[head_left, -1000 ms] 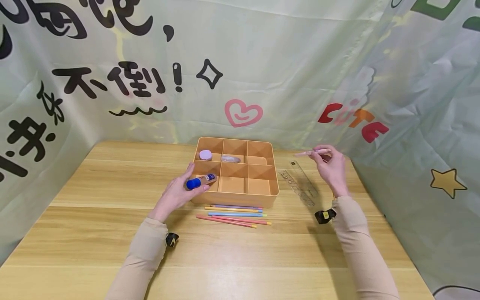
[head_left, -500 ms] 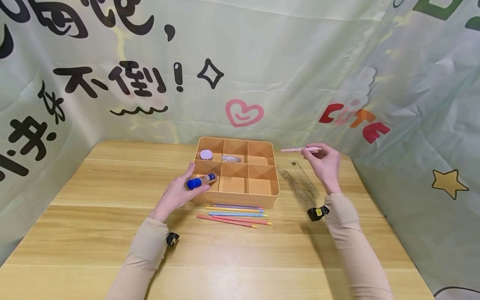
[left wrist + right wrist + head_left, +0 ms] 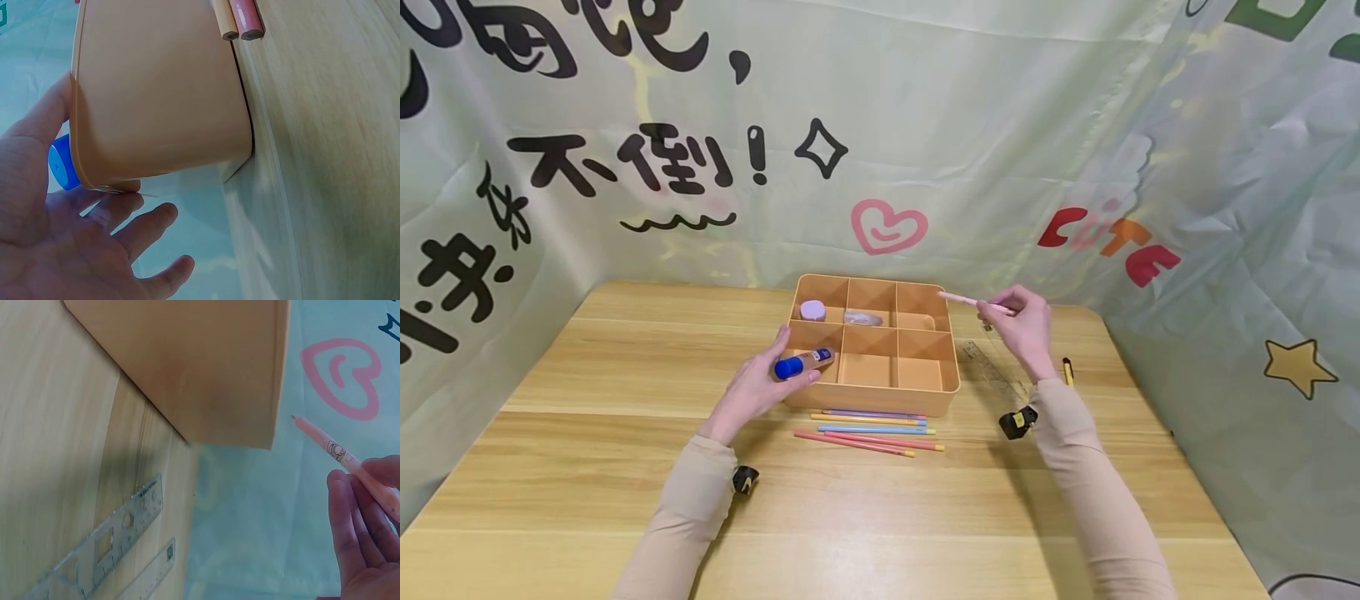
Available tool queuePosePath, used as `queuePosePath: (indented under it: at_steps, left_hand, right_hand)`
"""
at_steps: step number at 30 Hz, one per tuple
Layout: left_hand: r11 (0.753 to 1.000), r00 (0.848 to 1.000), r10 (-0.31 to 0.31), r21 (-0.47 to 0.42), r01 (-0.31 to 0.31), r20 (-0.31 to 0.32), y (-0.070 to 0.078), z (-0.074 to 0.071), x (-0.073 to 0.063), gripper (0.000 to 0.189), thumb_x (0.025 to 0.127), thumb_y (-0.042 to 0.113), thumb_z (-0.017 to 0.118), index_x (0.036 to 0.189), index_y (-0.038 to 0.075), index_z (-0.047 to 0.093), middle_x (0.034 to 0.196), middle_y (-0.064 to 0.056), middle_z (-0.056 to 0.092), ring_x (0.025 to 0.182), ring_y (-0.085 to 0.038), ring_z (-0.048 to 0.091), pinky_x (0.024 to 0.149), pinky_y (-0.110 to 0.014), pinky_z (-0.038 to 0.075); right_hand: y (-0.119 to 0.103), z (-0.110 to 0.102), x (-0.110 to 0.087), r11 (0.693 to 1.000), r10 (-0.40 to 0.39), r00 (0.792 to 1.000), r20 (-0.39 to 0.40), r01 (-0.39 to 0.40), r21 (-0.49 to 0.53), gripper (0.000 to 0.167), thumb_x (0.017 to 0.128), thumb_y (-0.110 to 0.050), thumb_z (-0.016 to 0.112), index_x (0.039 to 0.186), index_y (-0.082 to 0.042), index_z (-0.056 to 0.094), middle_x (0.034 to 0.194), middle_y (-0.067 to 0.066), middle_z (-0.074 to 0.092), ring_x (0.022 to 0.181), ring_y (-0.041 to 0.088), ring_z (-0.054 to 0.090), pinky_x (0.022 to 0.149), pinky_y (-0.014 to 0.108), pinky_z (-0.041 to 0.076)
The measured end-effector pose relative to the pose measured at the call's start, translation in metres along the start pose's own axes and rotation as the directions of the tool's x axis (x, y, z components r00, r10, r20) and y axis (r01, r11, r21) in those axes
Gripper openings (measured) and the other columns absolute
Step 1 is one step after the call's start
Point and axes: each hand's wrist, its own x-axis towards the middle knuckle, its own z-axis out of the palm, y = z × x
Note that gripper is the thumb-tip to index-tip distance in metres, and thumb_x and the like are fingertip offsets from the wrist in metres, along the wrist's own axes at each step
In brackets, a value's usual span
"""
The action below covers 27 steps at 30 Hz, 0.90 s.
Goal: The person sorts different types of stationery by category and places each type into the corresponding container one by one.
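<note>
My left hand [image 3: 756, 383] rests at the front left corner of a tan six-compartment box [image 3: 872, 400], thumb on the front rim and fingers spread by the left wall. A glue stick [image 3: 803, 363] with a blue cap leans in the front left compartment. In my right hand [image 3: 1026, 329], thumb and fingertips pinch a slim pink pen [image 3: 337, 450]. Its tip points left, above the box's back right rim in the head view. A small lilac block-like object [image 3: 812, 311] lies in the back left compartment, and a translucent lilac object [image 3: 862, 318] in the back middle one.
Several coloured pencils [image 3: 872, 430] lie in front of the box. Clear rulers [image 3: 128, 525] lie on the table [image 3: 625, 467] to its right, partly hidden by my right arm. A yellow and black object [image 3: 1067, 372] shows beyond my right wrist. A printed cloth hangs behind.
My right hand has moved left with the pen, bringing its tip to the box's back right rim. The yellow and black object has come into view. My left hand stays put.
</note>
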Motion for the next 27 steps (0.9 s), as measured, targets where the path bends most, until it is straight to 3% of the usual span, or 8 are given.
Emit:
queuePosePath:
  at_steps: [3,7,9,15,27]
  left_hand:
    - [1.000,1.000,0.000,-0.001,0.000,-0.002,0.000,0.000,0.000,0.102,0.092,0.060,0.063,0.163,0.016,0.004,0.164,-0.026,0.023,0.148,-0.050,0.030,0.118,-0.065,0.031]
    - [1.000,1.000,0.003,-0.003,-0.003,-0.007,-0.001,0.000,-0.001,0.101,0.092,0.060,0.063,0.163,0.016,0.005,0.164,-0.025,0.024,0.147,-0.050,0.030,0.118,-0.065,0.031]
    - [1.000,1.000,0.006,-0.007,-0.006,-0.007,-0.001,0.000,-0.001,0.101,0.092,0.060,0.063,0.163,0.016,0.006,0.164,-0.025,0.023,0.148,-0.050,0.030,0.118,-0.065,0.031]
    - [1.000,1.000,0.008,-0.014,-0.008,-0.003,-0.002,0.001,-0.001,0.100,0.093,0.059,0.063,0.163,0.017,0.005,0.165,-0.024,0.020,0.149,-0.050,0.028,0.119,-0.066,0.028]
    - [1.000,1.000,0.019,-0.012,-0.019,-0.001,0.000,0.000,0.000,0.100,0.093,0.058,0.063,0.163,0.016,0.006,0.168,-0.018,0.013,0.150,-0.049,0.026,0.119,-0.065,0.028]
  right_hand:
    - [0.002,0.006,0.003,1.000,-0.001,0.999,0.035,0.001,-0.014,0.020,0.088,-0.007,0.076,0.095,0.010,0.068,0.084,0.016,0.077,0.060,-0.004,0.067,0.058,0.016,0.057]
    - [0.000,0.012,0.006,0.996,0.003,0.997,0.083,0.004,-0.087,0.018,0.088,-0.010,0.076,0.094,0.005,0.070,0.077,0.005,0.075,0.059,-0.003,0.064,0.057,0.015,0.054]
    - [0.000,0.016,0.007,0.991,-0.007,0.995,0.099,0.020,-0.136,0.016,0.087,-0.012,0.076,0.093,0.003,0.072,0.075,0.006,0.074,0.057,-0.002,0.062,0.056,0.015,0.051]
    - [-0.002,0.029,0.011,0.954,-0.067,0.988,0.141,0.105,-0.281,0.013,0.087,-0.012,0.076,0.088,0.001,0.073,0.084,0.020,0.075,0.063,0.004,0.059,0.059,0.016,0.047]
    - [0.005,0.044,0.021,0.904,-0.102,0.978,0.182,0.167,-0.394,0.013,0.086,-0.014,0.076,0.085,-0.001,0.074,0.078,0.017,0.075,0.066,0.024,0.064,0.066,0.029,0.044]
